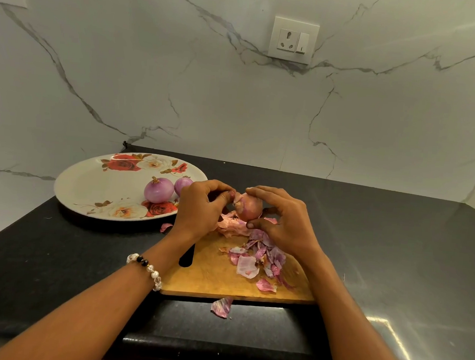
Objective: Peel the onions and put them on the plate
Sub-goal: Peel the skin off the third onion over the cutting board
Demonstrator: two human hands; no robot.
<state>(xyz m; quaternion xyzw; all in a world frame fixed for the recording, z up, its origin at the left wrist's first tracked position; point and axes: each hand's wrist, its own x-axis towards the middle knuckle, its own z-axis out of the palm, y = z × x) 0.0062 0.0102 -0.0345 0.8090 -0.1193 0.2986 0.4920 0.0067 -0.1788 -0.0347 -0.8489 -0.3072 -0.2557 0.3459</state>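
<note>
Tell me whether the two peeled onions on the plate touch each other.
Apart. The head view shows a strip of white plate between the larger onion and the smaller onion.

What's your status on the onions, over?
Right hand holds onion over board; left hand pinches its skin. Two peeled onions on plate. Nothing blocking.

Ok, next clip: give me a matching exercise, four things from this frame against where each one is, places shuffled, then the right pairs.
Things:
1. onion being peeled
2. two peeled onions
3. heap of loose skins
4. single skin scrap

Places:
A. on the wooden cutting board
B. on the dark counter, just off the board's near edge
C. on the floral plate
D. gripped by the right hand, while the left hand pinches its skin

Pairs: 1-D, 2-C, 3-A, 4-B
</note>
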